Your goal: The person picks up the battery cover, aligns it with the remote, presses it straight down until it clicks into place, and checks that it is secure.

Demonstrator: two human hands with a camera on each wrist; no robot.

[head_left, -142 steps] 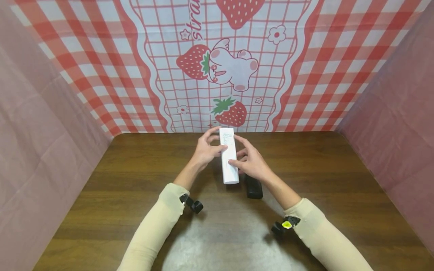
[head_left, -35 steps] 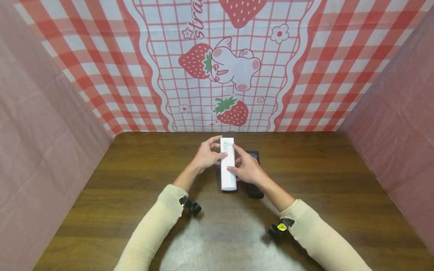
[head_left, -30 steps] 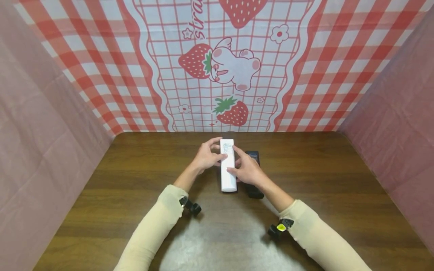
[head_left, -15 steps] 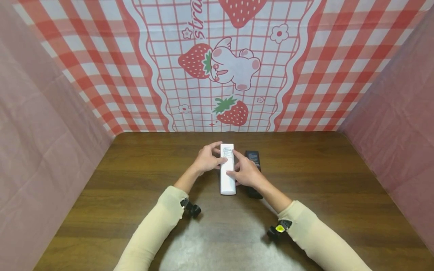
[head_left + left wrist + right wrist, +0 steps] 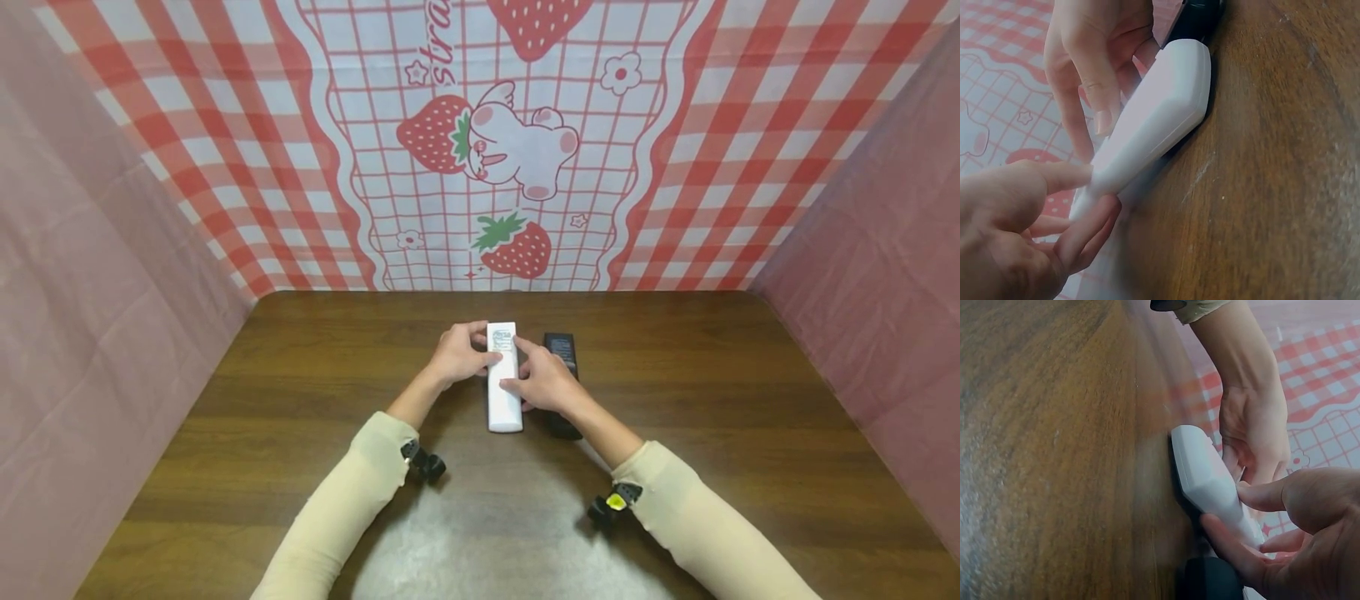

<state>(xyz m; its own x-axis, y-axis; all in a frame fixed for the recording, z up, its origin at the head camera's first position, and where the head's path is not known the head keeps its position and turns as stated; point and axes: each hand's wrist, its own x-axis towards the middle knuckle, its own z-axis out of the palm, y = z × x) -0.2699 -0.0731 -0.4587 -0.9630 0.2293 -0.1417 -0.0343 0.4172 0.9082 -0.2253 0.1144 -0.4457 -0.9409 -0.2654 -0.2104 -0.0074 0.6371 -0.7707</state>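
Observation:
A white remote control (image 5: 504, 400) with small printed text near its far end lies lengthwise between both hands at mid-table. My left hand (image 5: 459, 353) grips its left side, thumb on the upper face and fingers at the edge. From the right, my right hand (image 5: 549, 380) holds it with the thumb on top and a finger against the side. The left wrist view shows the white remote (image 5: 1160, 100) low over the wood, a dark band along its underside; I cannot tell whether that is shadow or another object. A black remote control (image 5: 559, 345) lies just right, partly behind my right hand.
The brown wooden table (image 5: 300, 500) reaches to a red-and-white strawberry-print cloth (image 5: 517, 150) hanging at the back. Pink cloths (image 5: 97, 275) hang along both sides. Each cream sleeve carries a small black wrist camera (image 5: 423, 462).
Both hands have brought the white remote lower and nearer. The far end of the black remote, hidden behind my right hand at first, now shows. Both hands keep hold throughout.

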